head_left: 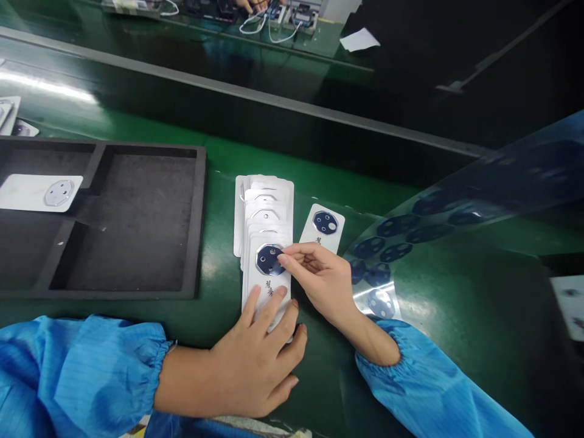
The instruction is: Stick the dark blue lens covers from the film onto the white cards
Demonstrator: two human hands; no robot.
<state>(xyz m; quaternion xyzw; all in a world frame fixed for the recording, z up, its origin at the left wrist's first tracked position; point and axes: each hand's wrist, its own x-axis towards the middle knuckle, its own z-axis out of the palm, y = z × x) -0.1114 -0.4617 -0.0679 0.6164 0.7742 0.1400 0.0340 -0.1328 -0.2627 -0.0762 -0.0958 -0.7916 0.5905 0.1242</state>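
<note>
My left hand (249,359) has its fingers spread, the tips lying on the lower part of a white phone-back panel (250,283) with dark lettering. This panel tops an overlapping stack of white panels (255,213) with round camera rings. At the ring of the top panel, my right hand (326,277) pinches the right edge of a dark blue octagonal sticker (264,261) with holes in it. The sticker covers the ring; whether it is fully stuck down I cannot tell. Behind my right hand lies another white panel (308,234) with a dark sticker on its ring.
A clear film sheet (392,249) with dark stickers curves up at the right. To the left is a black divided tray (196,219) with a white panel (27,193) across it. Beyond a raised rail (255,100), another person's hands (255,6) are near cables.
</note>
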